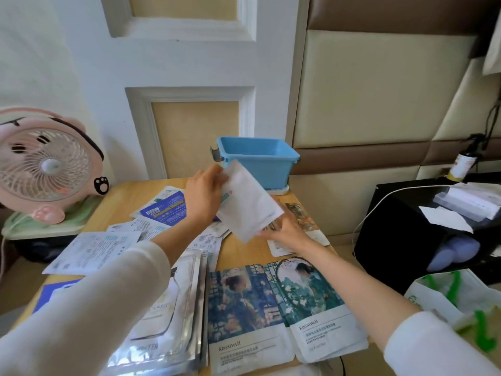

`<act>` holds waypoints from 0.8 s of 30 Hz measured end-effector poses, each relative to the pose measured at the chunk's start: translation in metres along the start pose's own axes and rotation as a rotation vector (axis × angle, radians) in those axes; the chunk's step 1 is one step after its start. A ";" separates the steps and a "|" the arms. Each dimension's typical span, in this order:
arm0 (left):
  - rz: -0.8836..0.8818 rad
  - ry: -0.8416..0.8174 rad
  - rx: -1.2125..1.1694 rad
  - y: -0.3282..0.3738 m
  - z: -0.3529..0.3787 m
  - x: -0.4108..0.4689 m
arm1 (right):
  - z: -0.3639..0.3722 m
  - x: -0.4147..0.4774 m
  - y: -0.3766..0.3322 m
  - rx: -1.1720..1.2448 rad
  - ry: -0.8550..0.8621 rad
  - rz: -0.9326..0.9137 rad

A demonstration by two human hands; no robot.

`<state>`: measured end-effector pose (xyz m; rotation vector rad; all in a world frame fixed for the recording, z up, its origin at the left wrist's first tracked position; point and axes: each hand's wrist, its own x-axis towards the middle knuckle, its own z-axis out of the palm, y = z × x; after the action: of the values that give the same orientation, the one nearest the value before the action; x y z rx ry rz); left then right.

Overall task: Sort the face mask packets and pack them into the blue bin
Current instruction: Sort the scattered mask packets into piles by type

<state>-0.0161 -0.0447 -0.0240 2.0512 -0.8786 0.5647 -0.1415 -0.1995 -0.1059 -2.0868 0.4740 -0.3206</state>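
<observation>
At frame centre my left hand (203, 196) grips the upper edge of a flat white face mask packet (248, 203); my right hand (284, 231) pinches its lower end; its long axis slants down-right; the rectangular blue plastic bin (273, 169) stands just above, nearer my left hand.

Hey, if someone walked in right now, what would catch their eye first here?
The left hand and right hand hold a white packet up at centre, just before the blue bin at the back of the table. Nearest the camera lie two teal illustrated packets; a pink fan stands far left.
</observation>
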 end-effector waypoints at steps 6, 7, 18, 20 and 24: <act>-0.197 -0.265 -0.167 0.001 -0.011 0.017 | -0.020 -0.027 -0.037 0.931 -0.464 0.056; -0.181 -0.318 -0.193 0.002 -0.014 0.016 | -0.022 -0.027 -0.040 1.009 -0.457 0.071; -0.216 -0.500 -0.319 -0.009 -0.036 0.009 | -0.005 -0.033 -0.070 0.519 -0.111 0.177; -0.289 -0.489 -0.159 -0.032 -0.042 0.012 | -0.007 -0.034 -0.069 0.536 0.042 0.220; -0.425 -0.592 0.254 -0.083 -0.050 0.001 | -0.010 -0.022 -0.056 0.446 0.302 0.272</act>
<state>0.0427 0.0307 -0.0368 2.5997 -0.6742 -0.1895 -0.1538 -0.1701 -0.0535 -1.5248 0.7799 -0.5305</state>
